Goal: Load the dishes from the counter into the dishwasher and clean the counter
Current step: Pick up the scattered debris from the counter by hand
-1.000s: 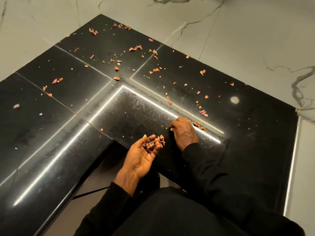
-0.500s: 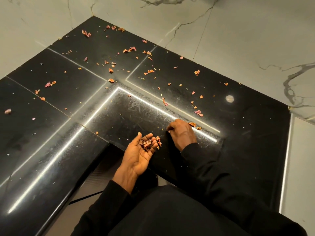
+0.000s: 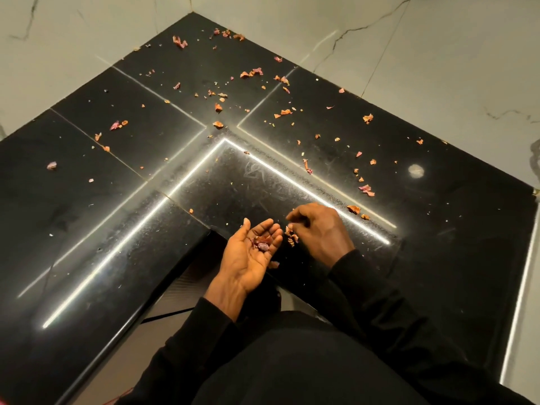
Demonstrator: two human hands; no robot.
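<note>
On the far-left slabs of the black counter (image 3: 87,229), dry reddish scraps (image 3: 217,108) lie thinly strewn, and they grow thicker toward the far corner against the marble wall (image 3: 438,54). Nearer, at the inner corner of the counter's edge, the left hand (image 3: 248,258) is held palm up with its fingers loosely cupped. It grips nothing and serves as a tray for a small heap of gathered bits (image 3: 261,245). Just to its right, the right hand (image 3: 321,229) hangs knuckles up over the counter edge with its fingers curled. As far as I can tell it pinches a few scraps at the fingertips, which almost touch the left palm. Two more pieces (image 3: 353,209) lie just beyond that hand on the bright reflected strip. Further right, other pieces trail out toward a pale round spot (image 3: 415,171). I'd say this is the counter-cleaning step, with litter being picked up by hand. No dish or dishwasher is in view. The next move, I judge, calls for letting the pinched bits fall into the cupped palm, keeping that palm level so nothing spills. After that the right hand would reach for the nearest pieces. Most of the litter lies far back, so a good deal remains.
</note>
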